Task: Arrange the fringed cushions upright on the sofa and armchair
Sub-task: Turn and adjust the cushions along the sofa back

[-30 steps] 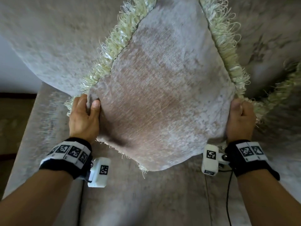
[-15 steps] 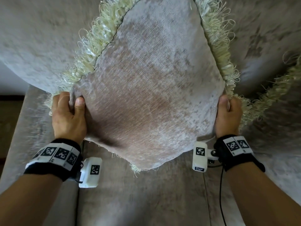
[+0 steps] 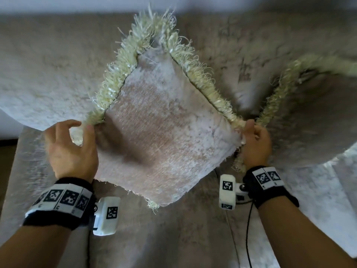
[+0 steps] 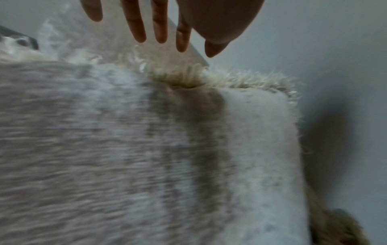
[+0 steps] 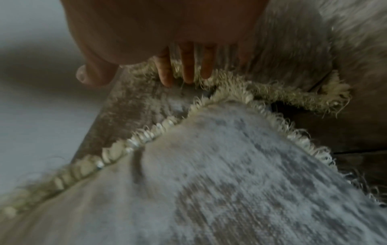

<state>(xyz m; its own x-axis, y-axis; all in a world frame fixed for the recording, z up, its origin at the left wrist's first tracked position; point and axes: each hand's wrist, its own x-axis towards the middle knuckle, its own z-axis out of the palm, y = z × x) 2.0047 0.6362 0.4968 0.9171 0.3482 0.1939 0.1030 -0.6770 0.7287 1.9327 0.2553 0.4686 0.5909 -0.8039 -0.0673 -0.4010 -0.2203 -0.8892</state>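
Note:
A beige fringed cushion (image 3: 162,128) stands on one corner, diamond-wise, on the sofa seat (image 3: 173,238) and leans on the back cushion (image 3: 48,64). My left hand (image 3: 81,130) is at its left corner with fingers spread; in the left wrist view the fingers (image 4: 159,24) are straight and clear of the cushion (image 4: 146,149). My right hand (image 3: 251,130) is at the right corner. Its straight fingers (image 5: 188,66) touch the fringe and the thumb stands apart from the cushion (image 5: 230,165). A second fringed cushion (image 3: 309,113) lies to the right, its fringe (image 5: 303,99) touching.
The sofa's left edge (image 3: 13,171) drops to dark floor (image 3: 5,161). A pale wall shows above the sofa back (image 3: 251,4). A black cable (image 3: 248,229) hangs from my right wrist over the seat.
Both hands gripped the cushion's side corners before; now the fingers have opened and let go. The cushion has settled back against the sofa back, and the view has pulled away.

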